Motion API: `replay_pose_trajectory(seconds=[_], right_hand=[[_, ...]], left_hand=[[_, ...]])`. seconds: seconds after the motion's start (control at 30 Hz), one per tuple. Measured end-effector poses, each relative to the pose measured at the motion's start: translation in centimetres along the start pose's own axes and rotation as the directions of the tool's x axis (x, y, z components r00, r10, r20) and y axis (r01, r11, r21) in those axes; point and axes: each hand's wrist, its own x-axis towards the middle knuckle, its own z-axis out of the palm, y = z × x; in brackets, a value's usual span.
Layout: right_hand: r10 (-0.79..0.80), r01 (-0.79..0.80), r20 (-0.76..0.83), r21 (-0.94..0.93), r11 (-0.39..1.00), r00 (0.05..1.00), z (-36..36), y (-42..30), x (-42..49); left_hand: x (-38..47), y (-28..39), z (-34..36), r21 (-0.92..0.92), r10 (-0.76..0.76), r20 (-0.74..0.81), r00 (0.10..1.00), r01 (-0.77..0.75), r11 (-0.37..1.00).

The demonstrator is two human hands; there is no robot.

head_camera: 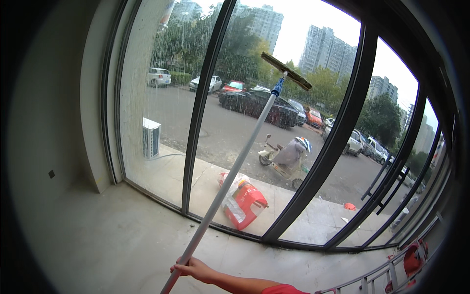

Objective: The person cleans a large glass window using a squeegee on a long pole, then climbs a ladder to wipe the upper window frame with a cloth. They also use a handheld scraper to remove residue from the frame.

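My right hand (191,269) grips a long grey metal pole (235,169) near the bottom of the view, and a red sleeve covers the upper arm. The pole rises to a blue plastic joint (278,87). Above the joint sits a window-washer head with a fuzzy pad (286,71), held tilted at the upper part of a large glass pane (249,147). Whether the pad touches the glass cannot be told. Wet streaks and drops mark the panes, most thickly on the left pane (165,106). My left hand is out of view.
Dark metal frame bars (200,106) divide the glass front. A door handle (394,191) is at the right. An aluminium ladder (393,273) with red items by it lies lower right. Outside are a red bag (246,205), a parked scooter (290,158) and cars.
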Motion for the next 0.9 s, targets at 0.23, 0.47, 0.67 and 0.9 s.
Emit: replay_pose_trajectory(seconds=[0.23, 0.47, 0.67, 0.9], right_hand=[[-0.588, 0.520, -0.305, -0.278, 0.808, 0.749, -9.2, -21.2, -10.0], [-0.849, 0.565, -0.459, -0.641, 0.520, 0.261, -16.5, -37.9, -27.7], [-0.849, 0.464, -0.485, -0.715, 0.524, 0.211, -21.6, -35.4, -35.7], [-0.833, 0.541, -0.441, -0.634, 0.553, 0.335, -23.1, -28.6, -33.3]], left_hand=[[2.0, 27.3, 8.3, -0.067, 0.195, 0.147, 0.970, -0.186, 0.980], [-2.6, 52.3, 21.2, -0.184, 0.565, 0.407, 0.718, -0.541, 0.821], [-5.4, 55.9, 31.5, -0.311, 0.639, 0.491, 0.592, -0.567, 0.763], [-4.1, 50.0, 30.7, -0.273, 0.610, 0.360, 0.706, -0.545, 0.793]])
